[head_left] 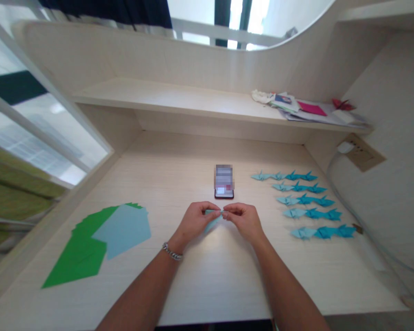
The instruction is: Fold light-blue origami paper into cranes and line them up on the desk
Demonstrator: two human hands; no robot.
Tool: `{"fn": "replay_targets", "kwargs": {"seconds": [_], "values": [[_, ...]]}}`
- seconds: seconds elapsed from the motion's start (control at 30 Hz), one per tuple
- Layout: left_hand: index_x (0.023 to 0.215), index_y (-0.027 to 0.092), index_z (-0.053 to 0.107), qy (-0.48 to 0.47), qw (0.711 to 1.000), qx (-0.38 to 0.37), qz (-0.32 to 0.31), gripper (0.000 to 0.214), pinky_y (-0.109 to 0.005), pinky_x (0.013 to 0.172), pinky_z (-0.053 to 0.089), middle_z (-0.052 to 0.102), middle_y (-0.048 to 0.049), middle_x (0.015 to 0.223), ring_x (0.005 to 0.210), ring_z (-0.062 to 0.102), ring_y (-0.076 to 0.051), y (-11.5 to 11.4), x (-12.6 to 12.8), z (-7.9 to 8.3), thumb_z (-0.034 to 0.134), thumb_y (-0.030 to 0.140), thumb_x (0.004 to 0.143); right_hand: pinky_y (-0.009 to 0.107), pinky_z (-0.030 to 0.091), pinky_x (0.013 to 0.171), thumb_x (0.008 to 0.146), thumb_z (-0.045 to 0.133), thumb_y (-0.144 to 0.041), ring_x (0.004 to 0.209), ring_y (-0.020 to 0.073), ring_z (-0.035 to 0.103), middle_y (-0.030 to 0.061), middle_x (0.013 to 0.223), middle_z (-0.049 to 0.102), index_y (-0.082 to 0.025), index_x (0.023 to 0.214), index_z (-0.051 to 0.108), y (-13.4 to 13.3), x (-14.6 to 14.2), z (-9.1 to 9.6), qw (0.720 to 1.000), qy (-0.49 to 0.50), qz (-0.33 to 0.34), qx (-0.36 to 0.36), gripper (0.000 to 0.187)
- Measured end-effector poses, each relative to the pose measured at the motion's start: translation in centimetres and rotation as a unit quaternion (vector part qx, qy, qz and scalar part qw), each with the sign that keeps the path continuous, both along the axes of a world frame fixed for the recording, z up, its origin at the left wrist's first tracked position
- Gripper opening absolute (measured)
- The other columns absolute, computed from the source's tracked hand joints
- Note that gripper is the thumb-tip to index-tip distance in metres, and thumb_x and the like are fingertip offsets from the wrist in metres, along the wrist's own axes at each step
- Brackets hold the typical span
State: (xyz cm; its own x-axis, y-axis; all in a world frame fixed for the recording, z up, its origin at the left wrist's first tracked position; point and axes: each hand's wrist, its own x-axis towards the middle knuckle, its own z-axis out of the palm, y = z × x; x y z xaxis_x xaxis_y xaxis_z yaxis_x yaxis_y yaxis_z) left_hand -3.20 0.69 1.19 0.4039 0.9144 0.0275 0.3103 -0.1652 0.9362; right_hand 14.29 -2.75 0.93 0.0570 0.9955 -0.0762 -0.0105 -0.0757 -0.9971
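Between my two hands is a small piece of folded light blue paper (213, 221), partly hidden by the fingers. My left hand (199, 218) pinches it from the left, thumb against fingertips. From the other side my right hand (243, 218) pinches its right end, and the fingertips of both hands nearly meet. A phone (224, 181) with a lit screen lies just beyond the hands. To the right, folded blue paper cranes (305, 201) sit in several rows, pale ones at the left of each row and deeper blue ones at the right.
Green paper sheets (79, 248) lie fanned out at the left, with light blue sheets (127, 230) on top. A shelf (179, 99) crosses the back, bearing papers and a pink sheet (312, 108). A cable (345, 202) hangs from the wall socket (365, 154) at the right.
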Motion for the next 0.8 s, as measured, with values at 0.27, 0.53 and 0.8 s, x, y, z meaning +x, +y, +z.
{"fn": "replay_targets", "kwargs": {"seconds": [0.27,0.53,0.8], "values": [[0.080,0.016,0.072,0.010,1.000,-0.004,0.001,0.020,-0.028,0.070,0.047,0.072,-0.0056,0.080,0.074,0.064,-0.018,-0.1,0.1,0.4,0.063,0.034,0.075,0.029,0.051,0.063,0.061,0.075,-0.024,0.063,0.0166,0.065,0.0055,0.070,0.070,-0.014,0.079,0.070,0.2,0.1,-0.4,1.000,0.014,0.017,-0.009,0.022],[0.084,0.013,0.072,-0.022,0.999,-0.041,0.023,0.030,-0.025,0.056,0.043,0.070,-0.0068,0.072,0.062,0.059,-0.016,0.3,-0.1,-0.4,0.065,0.039,0.072,0.026,0.049,0.055,0.062,0.075,-0.030,0.053,0.0144,0.062,0.0027,0.058,0.066,-0.014,0.081,0.068,0.3,0.2,-0.1,0.997,0.073,0.014,-0.027,0.026],[0.082,0.013,0.073,-0.005,0.999,-0.035,0.032,0.030,-0.025,0.054,0.040,0.068,-0.0064,0.070,0.061,0.056,-0.015,0.3,-0.1,-0.9,0.065,0.041,0.072,0.026,0.050,0.057,0.068,0.069,-0.042,0.058,0.0138,0.063,0.0059,0.074,0.069,-0.015,0.090,0.068,0.5,0.8,-0.2,0.994,0.095,0.023,-0.055,0.035]]}}
